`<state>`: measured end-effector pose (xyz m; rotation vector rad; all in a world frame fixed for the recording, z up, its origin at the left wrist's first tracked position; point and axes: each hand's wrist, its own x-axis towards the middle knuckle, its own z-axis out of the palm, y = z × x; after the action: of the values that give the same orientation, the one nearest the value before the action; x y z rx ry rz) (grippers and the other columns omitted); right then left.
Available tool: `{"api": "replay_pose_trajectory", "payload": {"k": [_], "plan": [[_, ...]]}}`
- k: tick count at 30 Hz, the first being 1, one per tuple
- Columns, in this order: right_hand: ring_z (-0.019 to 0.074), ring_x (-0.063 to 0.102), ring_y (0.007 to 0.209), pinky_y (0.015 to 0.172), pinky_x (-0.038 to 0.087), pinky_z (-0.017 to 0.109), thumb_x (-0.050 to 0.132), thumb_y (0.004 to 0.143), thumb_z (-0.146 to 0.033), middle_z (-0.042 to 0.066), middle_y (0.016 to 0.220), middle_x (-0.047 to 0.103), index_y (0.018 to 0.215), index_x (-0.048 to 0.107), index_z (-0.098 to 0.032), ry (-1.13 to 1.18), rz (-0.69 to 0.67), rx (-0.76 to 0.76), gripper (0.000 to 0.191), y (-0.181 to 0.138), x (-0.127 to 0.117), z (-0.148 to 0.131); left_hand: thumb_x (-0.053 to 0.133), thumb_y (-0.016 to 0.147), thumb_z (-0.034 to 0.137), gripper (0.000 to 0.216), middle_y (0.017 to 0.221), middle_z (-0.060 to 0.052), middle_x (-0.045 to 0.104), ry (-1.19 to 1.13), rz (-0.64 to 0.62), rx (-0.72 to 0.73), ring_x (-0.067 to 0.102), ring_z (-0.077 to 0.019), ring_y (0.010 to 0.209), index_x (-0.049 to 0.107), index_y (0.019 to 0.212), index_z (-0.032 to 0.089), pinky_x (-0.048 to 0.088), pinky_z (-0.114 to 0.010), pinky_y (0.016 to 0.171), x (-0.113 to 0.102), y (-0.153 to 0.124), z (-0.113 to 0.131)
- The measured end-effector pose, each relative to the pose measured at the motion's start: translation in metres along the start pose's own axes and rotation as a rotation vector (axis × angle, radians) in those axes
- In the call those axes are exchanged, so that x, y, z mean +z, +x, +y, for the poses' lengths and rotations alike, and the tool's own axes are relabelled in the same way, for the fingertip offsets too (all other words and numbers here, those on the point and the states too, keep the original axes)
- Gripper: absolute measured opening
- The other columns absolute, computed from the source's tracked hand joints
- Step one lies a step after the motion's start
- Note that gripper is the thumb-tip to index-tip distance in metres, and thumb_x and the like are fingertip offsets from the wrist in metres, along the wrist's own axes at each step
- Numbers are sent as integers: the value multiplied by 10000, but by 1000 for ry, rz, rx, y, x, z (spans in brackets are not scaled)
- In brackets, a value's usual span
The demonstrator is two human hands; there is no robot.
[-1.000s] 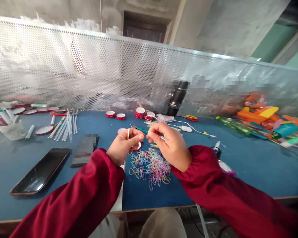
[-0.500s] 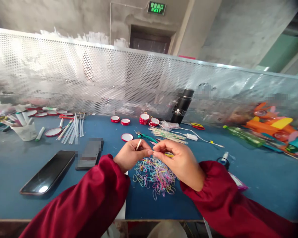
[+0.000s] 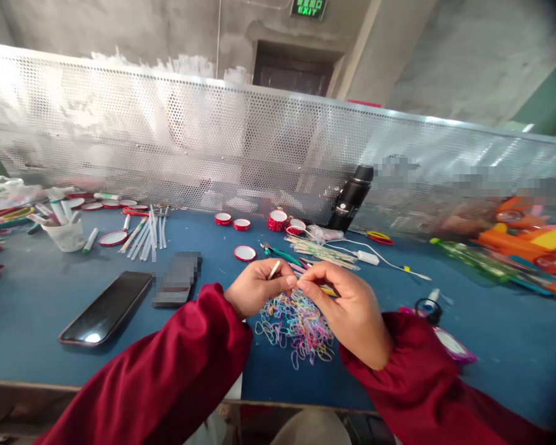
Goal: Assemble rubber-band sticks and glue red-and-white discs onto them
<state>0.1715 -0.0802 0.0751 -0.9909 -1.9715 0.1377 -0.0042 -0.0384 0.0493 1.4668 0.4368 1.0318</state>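
My left hand (image 3: 262, 286) is closed around a thin pale stick (image 3: 273, 269), whose end pokes up between thumb and forefinger. Its thumb tip meets the pinched fingertips of my right hand (image 3: 349, 303). Whatever the right fingers grip is too small to make out. Under both hands lies a loose heap of small coloured rubber bands (image 3: 301, 330) on the blue table. Just beyond the fingers are pliers with teal handles (image 3: 282, 254) and a bundle of thin sticks (image 3: 324, 252).
Two phones (image 3: 106, 309) lie to the left, near a cup of markers (image 3: 65, 235) and clear glue sticks (image 3: 143, 241). Red-rimmed round tins (image 3: 277, 220) and a black flask (image 3: 351, 199) stand at the back, before a perforated metal screen (image 3: 204, 142). Orange toys (image 3: 523, 238) sit right.
The whole view has shifted, so the table and hands appear slightly farther right. Both hands keep the same pinched pose over the rubber bands, fingertips still together.
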Motion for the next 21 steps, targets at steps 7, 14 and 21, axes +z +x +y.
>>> {"api": "replay_pose_trajectory", "payload": {"k": [7, 14, 21], "plan": [[120, 518, 617, 609, 401, 248, 539, 952, -360, -17, 670, 564, 746, 549, -203, 3, -6, 41, 260, -1, 3, 1, 587, 842, 568, 447, 610, 4, 524, 87, -70, -45, 419, -75, 539, 582, 704, 143, 323, -226, 542, 2, -2, -2], [107, 501, 544, 552, 424, 236, 528, 949, -416, -32, 609, 526, 756, 529, -210, 200, 74, 230, 282, -1, -10, 7, 403, 951, 508, 428, 749, -24, 597, 225, 557, 158, 481, -111, 641, 654, 866, 172, 395, -238, 613, -14, 3, 7], [138, 583, 666, 626, 482, 254, 640, 872, -389, 0, 732, 613, 825, 602, -212, 185, 48, 273, 187, -17, -21, 29, 443, 946, 416, 334, 881, -39, 661, 426, 662, 196, 584, -146, 841, 682, 982, 185, 448, -250, 790, -34, 11, -7]]}}
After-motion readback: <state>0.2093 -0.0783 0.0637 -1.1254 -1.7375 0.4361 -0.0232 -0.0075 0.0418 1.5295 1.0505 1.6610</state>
